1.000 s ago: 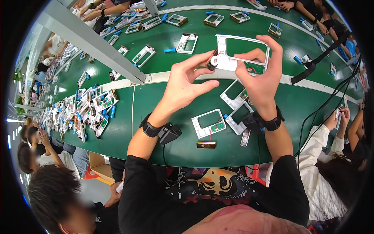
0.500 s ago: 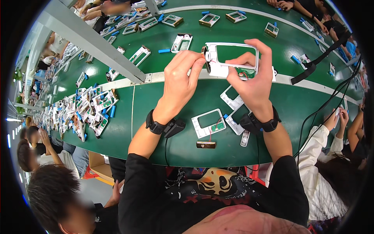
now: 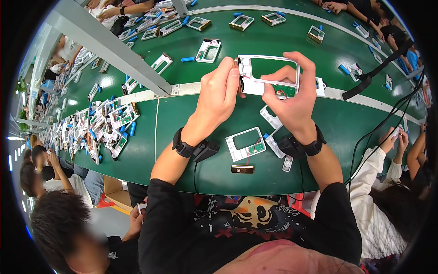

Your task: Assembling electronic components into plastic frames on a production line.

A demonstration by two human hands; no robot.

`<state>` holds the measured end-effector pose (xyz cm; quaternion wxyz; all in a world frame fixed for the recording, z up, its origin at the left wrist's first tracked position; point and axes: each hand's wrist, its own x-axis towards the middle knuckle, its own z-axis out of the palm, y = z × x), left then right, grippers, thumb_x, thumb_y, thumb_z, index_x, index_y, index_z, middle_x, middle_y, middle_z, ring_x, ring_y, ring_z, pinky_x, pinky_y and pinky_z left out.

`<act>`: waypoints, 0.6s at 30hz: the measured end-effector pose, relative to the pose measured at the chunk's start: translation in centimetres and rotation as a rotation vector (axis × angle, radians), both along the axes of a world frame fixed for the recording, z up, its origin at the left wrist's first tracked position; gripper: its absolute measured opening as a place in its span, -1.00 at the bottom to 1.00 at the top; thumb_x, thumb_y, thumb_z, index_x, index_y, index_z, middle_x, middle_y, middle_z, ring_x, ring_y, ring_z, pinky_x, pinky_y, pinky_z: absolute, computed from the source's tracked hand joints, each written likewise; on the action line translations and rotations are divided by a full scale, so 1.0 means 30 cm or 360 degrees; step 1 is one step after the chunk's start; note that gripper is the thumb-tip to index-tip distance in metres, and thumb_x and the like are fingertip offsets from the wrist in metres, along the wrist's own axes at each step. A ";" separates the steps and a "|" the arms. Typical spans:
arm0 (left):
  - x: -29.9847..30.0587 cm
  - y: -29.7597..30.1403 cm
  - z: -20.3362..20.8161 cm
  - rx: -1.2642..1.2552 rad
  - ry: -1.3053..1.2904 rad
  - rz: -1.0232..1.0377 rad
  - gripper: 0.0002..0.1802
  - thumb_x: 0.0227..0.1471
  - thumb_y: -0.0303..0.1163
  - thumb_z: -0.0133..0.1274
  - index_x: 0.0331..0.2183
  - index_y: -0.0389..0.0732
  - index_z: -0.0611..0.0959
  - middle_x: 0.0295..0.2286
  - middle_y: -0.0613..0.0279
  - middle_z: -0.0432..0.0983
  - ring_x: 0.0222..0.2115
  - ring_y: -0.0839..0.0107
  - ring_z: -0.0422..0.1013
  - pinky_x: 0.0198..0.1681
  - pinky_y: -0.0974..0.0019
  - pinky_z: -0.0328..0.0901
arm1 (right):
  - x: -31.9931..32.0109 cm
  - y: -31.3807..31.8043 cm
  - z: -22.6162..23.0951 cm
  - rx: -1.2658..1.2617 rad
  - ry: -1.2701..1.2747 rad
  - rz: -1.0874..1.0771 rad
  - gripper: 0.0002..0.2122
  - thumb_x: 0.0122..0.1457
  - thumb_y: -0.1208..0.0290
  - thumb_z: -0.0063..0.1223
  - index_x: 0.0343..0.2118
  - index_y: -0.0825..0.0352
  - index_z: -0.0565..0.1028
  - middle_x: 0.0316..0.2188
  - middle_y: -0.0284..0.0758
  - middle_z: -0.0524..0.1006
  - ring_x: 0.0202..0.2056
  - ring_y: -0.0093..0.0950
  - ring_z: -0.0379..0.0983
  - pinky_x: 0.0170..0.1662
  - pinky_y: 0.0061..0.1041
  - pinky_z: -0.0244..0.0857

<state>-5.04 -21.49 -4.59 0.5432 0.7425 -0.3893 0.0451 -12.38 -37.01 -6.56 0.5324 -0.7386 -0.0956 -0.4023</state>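
Above the far edge of the bench, both hands hold a white plastic frame (image 3: 253,86) with a large rectangular opening and a green circuit board (image 3: 289,92). My left hand (image 3: 218,89) is closed, its fingers and thumb pinching the gold end cap (image 3: 237,65) on the frame's left end. My right hand (image 3: 295,98) grips the frame's right side, index finger over the top corner and thumb below. Beneath lies another frame (image 3: 234,151), its wires running to a gold end plate (image 3: 242,169). More white frames (image 3: 272,142) sit partly hidden under my right wrist.
A heap of white frames with blue cylinders (image 3: 107,123) covers the bench at left. Similar frames (image 3: 209,50) are spread along the green belt (image 3: 255,39) beyond a metal rail (image 3: 189,88). A slanted grey post (image 3: 109,48) stands left; black cables (image 3: 388,128) hang right. Co-workers sit on both sides.
My left hand has shifted slightly right and its fingers have closed further round the end cap. The held frame sits slightly lower and further left. Parts on the belt have drifted left.
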 end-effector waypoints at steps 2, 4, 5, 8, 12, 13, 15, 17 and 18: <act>0.014 0.008 0.002 0.0044 0.0024 -0.0073 -0.79 0.24 -0.45 -0.24 -0.44 -0.31 0.36 -0.65 0.15 0.39 -0.67 0.38 0.39 -0.59 0.32 0.25 | 0.003 0.000 -0.004 0.0012 -0.0041 0.0015 -0.40 -0.14 0.75 0.08 0.02 0.39 0.16 -0.52 -0.24 0.55 -0.43 -0.50 0.52 -0.30 -0.57 0.40; 0.017 0.012 0.004 0.0066 0.0037 -0.0108 -0.79 0.25 -0.43 -0.26 -0.43 -0.31 0.35 -0.66 0.15 0.38 -0.67 0.39 0.39 -0.60 0.32 0.24 | 0.005 0.001 -0.003 0.0022 -0.0045 0.0029 -0.40 -0.15 0.76 0.08 0.03 0.39 0.15 -0.52 -0.23 0.55 -0.43 -0.50 0.52 -0.29 -0.57 0.40; 0.017 0.012 0.005 0.0057 0.0066 -0.0127 -0.78 0.25 -0.42 -0.27 -0.43 -0.31 0.34 -0.67 0.16 0.37 -0.67 0.38 0.38 -0.59 0.32 0.24 | 0.006 0.001 -0.003 0.0032 -0.0050 0.0041 -0.40 -0.15 0.77 0.07 0.03 0.39 0.15 -0.52 -0.23 0.55 -0.43 -0.50 0.52 -0.29 -0.56 0.41; 0.018 0.012 0.008 0.0040 0.0125 -0.0167 -0.76 0.27 -0.39 -0.29 -0.42 -0.31 0.33 -0.68 0.16 0.35 -0.68 0.38 0.38 -0.59 0.33 0.24 | 0.008 -0.003 -0.003 0.0071 -0.0050 0.0077 -0.40 -0.15 0.77 0.07 0.03 0.39 0.15 -0.52 -0.22 0.55 -0.43 -0.50 0.52 -0.29 -0.57 0.40; 0.025 0.018 0.007 0.0050 0.0255 -0.0226 -0.76 0.27 -0.37 -0.27 -0.43 -0.29 0.31 -0.65 0.18 0.37 -0.65 0.41 0.38 -0.59 0.34 0.25 | 0.017 -0.002 -0.002 0.0157 -0.0029 0.0145 -0.42 -0.13 0.75 0.06 0.02 0.40 0.15 -0.52 -0.22 0.55 -0.44 -0.51 0.51 -0.31 -0.59 0.39; 0.035 0.018 -0.004 -0.0043 0.0354 -0.0262 -0.78 0.27 -0.37 -0.25 -0.40 -0.29 0.33 -0.63 0.19 0.39 -0.62 0.41 0.40 -0.57 0.35 0.28 | 0.021 0.000 -0.003 0.0188 -0.0011 0.0155 -0.43 -0.13 0.74 0.05 0.02 0.40 0.15 -0.53 -0.22 0.55 -0.44 -0.51 0.51 -0.32 -0.60 0.39; 0.051 0.019 -0.012 -0.0230 0.0548 -0.0323 -0.81 0.25 -0.37 -0.21 -0.33 -0.30 0.38 -0.58 0.20 0.44 -0.57 0.43 0.44 -0.52 0.37 0.33 | 0.032 0.005 -0.003 0.0220 0.0004 0.0178 -0.44 -0.12 0.74 0.05 0.01 0.41 0.15 -0.53 -0.23 0.55 -0.44 -0.51 0.51 -0.34 -0.61 0.38; 0.057 0.022 0.006 -0.0317 0.0676 -0.0318 -0.82 0.23 -0.38 -0.17 -0.28 -0.31 0.41 -0.54 0.18 0.47 -0.53 0.43 0.46 -0.48 0.38 0.37 | 0.044 -0.001 -0.006 0.0293 0.0113 0.0211 -0.43 -0.10 0.72 0.07 0.03 0.38 0.16 -0.47 -0.24 0.55 -0.42 -0.54 0.50 -0.35 -0.61 0.37; 0.057 0.020 0.020 -0.0405 0.0806 -0.0325 -0.81 0.21 -0.39 -0.13 -0.22 -0.32 0.43 -0.50 0.17 0.49 -0.49 0.43 0.47 -0.45 0.39 0.40 | 0.049 -0.005 -0.007 0.0328 0.0168 0.0230 -0.43 -0.08 0.71 0.09 0.04 0.37 0.17 -0.44 -0.25 0.56 -0.41 -0.55 0.50 -0.35 -0.61 0.36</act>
